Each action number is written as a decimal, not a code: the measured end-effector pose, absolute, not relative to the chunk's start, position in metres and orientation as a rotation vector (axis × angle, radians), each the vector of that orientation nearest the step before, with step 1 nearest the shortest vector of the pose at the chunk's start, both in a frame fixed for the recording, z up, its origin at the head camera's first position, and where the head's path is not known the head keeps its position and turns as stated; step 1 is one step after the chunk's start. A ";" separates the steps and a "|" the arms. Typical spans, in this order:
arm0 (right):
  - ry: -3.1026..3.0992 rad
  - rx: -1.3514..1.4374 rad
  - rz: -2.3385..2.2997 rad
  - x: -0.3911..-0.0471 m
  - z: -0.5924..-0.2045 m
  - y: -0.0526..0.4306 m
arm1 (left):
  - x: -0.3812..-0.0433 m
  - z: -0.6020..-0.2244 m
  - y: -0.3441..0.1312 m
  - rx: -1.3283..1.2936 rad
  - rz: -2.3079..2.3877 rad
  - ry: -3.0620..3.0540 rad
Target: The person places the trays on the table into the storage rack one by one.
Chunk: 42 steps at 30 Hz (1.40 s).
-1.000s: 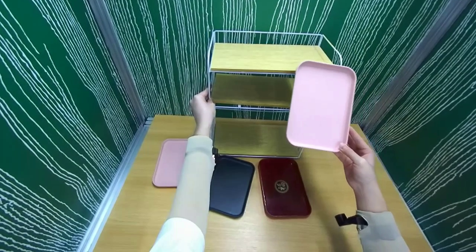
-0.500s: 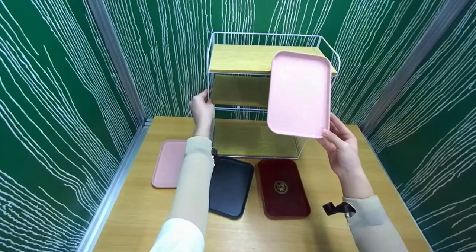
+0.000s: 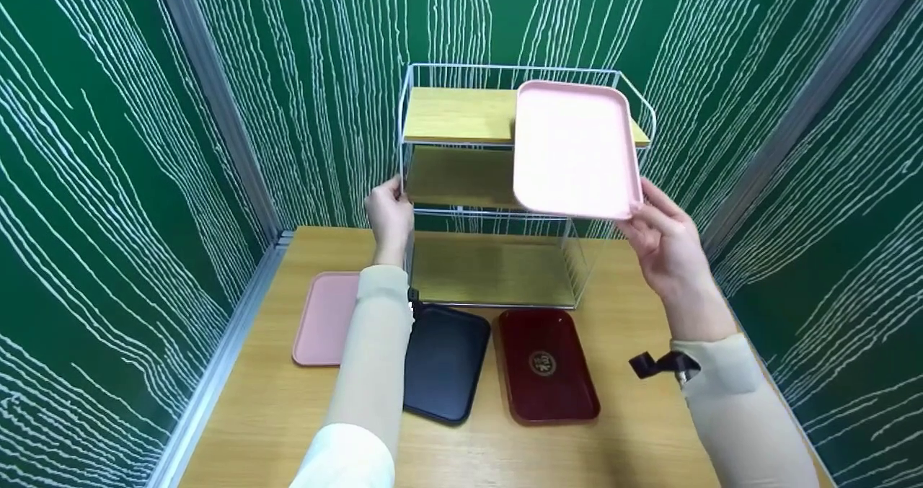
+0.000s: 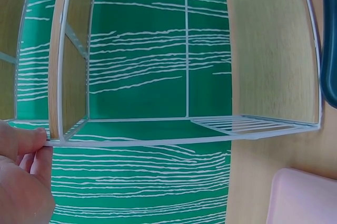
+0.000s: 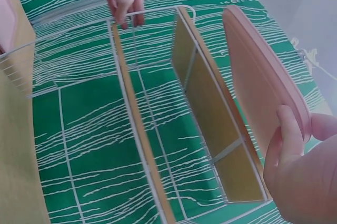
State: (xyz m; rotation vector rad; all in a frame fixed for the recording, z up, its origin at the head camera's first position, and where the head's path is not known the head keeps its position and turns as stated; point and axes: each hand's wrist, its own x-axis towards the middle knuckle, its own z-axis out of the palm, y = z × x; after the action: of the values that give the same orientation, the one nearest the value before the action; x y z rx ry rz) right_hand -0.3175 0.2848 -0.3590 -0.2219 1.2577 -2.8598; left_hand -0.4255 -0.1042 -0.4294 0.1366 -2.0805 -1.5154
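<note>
My right hand [image 3: 667, 246] pinches the lower right corner of a pink tray [image 3: 573, 149], thumb on its inner face and fingers behind. The tray is tilted, its inner face toward me, and overlaps the top and middle shelves of a three-tier rack [image 3: 461, 117] in the head view. In the right wrist view the tray [image 5: 263, 71] shows its underside, close over the top board. My left hand [image 3: 389, 214] grips the rack's left wire upright at the middle shelf. Thumb and fingers of the left hand [image 4: 23, 171] close round the wire in the left wrist view.
Three trays lie on the wooden table [image 3: 267, 416] before the rack: a second pink tray [image 3: 328, 318] partly behind my left sleeve, a black tray [image 3: 447, 365], and a dark red tray [image 3: 548, 365] with a round gold emblem. Green walls with white streaks enclose the table.
My right hand has moved left and up with the pink tray, from beside the rack's right end to before its top shelf; the tray tilts back more. The left hand keeps its hold.
</note>
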 end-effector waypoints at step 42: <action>2.089 -0.158 -2.885 -0.360 -0.349 0.265 | -0.425 -0.428 -0.104 0.166 -1.555 -2.113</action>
State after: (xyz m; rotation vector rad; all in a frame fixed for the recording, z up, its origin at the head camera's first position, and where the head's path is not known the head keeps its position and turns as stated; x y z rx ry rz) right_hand -0.3599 0.2648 -0.3485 -0.1582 2.0888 -2.8848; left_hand -0.4251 -0.1037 -0.4284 0.1659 -2.1131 -1.5555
